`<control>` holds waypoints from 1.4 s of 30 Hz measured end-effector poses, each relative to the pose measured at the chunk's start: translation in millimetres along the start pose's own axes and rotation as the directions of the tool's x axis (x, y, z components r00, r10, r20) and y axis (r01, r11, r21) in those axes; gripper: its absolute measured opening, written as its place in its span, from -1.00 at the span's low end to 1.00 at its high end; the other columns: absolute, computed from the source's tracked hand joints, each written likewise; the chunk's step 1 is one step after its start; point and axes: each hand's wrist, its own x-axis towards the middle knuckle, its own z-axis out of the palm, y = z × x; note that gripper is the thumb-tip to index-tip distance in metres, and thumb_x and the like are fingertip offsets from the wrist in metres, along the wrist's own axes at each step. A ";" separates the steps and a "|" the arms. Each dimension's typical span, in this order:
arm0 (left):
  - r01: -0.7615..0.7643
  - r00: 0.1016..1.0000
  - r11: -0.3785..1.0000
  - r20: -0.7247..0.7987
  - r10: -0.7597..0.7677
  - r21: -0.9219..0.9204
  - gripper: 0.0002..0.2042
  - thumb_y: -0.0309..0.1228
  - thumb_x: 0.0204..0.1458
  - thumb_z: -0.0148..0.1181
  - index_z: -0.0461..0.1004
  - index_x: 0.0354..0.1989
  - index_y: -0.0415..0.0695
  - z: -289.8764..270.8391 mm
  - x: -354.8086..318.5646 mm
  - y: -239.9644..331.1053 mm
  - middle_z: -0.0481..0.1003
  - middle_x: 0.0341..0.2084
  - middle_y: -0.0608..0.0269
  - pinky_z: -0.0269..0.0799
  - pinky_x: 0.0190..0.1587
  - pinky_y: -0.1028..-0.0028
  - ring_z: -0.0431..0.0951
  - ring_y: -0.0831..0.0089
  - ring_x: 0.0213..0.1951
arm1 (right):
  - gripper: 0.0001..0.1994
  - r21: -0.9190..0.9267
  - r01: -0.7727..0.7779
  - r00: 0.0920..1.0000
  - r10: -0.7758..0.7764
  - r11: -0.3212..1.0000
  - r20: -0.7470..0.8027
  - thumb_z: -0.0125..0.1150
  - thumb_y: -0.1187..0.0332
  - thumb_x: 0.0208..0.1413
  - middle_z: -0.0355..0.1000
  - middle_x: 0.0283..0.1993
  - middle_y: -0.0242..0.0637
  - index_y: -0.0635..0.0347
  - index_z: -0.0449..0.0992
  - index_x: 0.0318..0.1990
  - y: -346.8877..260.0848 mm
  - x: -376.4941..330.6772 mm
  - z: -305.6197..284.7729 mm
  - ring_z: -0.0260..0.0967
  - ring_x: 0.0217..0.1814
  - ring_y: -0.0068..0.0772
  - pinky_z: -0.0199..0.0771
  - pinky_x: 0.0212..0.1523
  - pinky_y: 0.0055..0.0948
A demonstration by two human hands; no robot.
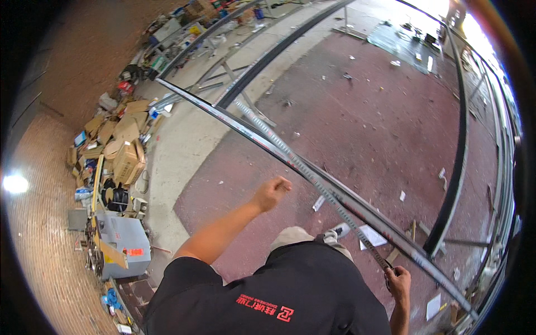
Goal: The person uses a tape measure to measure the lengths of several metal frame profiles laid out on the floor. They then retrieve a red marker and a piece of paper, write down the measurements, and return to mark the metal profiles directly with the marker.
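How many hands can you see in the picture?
2. The left hand is a closed fist raised beside the long metal bar. The right hand is low on the right, gripping the end of the measuring tape lying along the bar.

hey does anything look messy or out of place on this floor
Yes. Flattened cardboard boxes lie heaped against the brick wall, and loose paper scraps litter the red floor near the long metal bar.

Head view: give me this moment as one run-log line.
right hand: gripping tape measure end | tape: stretched along long metal profile | left hand: closed fist, raised beside the tape | floor: reddish, littered
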 end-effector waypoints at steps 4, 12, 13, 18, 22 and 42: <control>-0.396 0.914 0.720 0.166 0.371 0.570 -0.56 0.02 0.23 0.24 0.53 0.03 -0.10 6.6 39.1 23.3 0.55 0.07 0.12 0.34 0.31 0.10 0.50 0.06 0.17 | -0.63 -0.141 0.179 0.980 -0.189 0.974 -0.065 0.38 0.20 0.12 0.39 -0.55 -0.06 0.40 0.48 -0.42 -60.7 76.0 -26.0 0.33 -0.50 -0.32 0.37 -0.37 -0.22; -0.456 0.890 0.548 0.355 0.286 0.702 -0.24 0.29 0.13 0.15 0.41 0.31 -0.07 -13.5 128.3 -16.8 0.37 0.31 -0.01 0.08 0.47 0.01 0.27 0.01 0.40 | -0.66 -0.129 0.159 0.983 -0.169 0.979 -0.073 0.34 0.20 0.19 0.40 -0.56 -0.28 0.39 0.53 -0.38 -133.2 130.1 -50.5 0.32 -0.50 -0.49 0.32 -0.42 -0.33; -0.435 0.899 0.530 0.386 0.208 0.728 -0.20 0.33 0.12 0.12 0.40 0.33 -0.07 -15.3 139.1 -24.9 0.37 0.31 -0.02 0.06 0.48 0.00 0.27 0.01 0.40 | -0.67 -0.119 0.140 0.987 -0.148 0.983 -0.064 0.33 0.21 0.21 0.40 -0.57 -0.30 0.38 0.53 -0.38 -135.2 127.8 -49.8 0.31 -0.50 -0.50 0.31 -0.42 -0.34; -0.512 0.818 0.576 0.565 0.103 0.637 -0.08 0.55 -0.06 0.04 0.64 -0.02 -0.17 -31.2 184.0 -32.1 0.64 -0.21 0.05 0.39 0.25 0.15 0.61 0.04 -0.01 | -0.62 -0.036 0.031 0.998 -0.033 0.999 -0.051 0.31 0.17 0.28 0.37 -0.54 -0.48 0.34 0.53 -0.43 -143.5 113.9 -22.9 0.25 -0.49 -0.59 0.24 -0.46 -0.42; -0.481 0.715 0.557 0.671 -0.198 0.677 0.00 0.67 -0.10 -0.16 0.63 -0.33 -0.23 -27.4 213.5 -22.7 0.63 -0.29 0.00 0.57 -0.07 0.17 0.65 0.00 -0.11 | -0.57 0.012 -0.053 0.998 0.053 0.999 -0.037 0.32 0.09 0.29 0.28 -0.57 -0.51 0.28 0.47 -0.46 -159.3 111.4 1.7 0.14 -0.52 -0.68 0.13 -0.53 -0.49; -0.441 0.596 0.610 0.723 -0.348 0.658 -0.01 0.65 -0.05 -0.18 0.67 -0.27 -0.21 -17.1 236.4 -37.1 0.63 -0.33 -0.11 0.57 -0.13 0.09 0.66 -0.05 -0.15 | -0.65 0.223 -0.107 0.994 0.104 0.969 0.026 0.32 0.13 0.28 0.34 -0.60 -0.44 0.27 0.54 -0.39 -200.4 110.8 44.7 0.18 -0.67 -0.62 0.13 -0.68 -0.46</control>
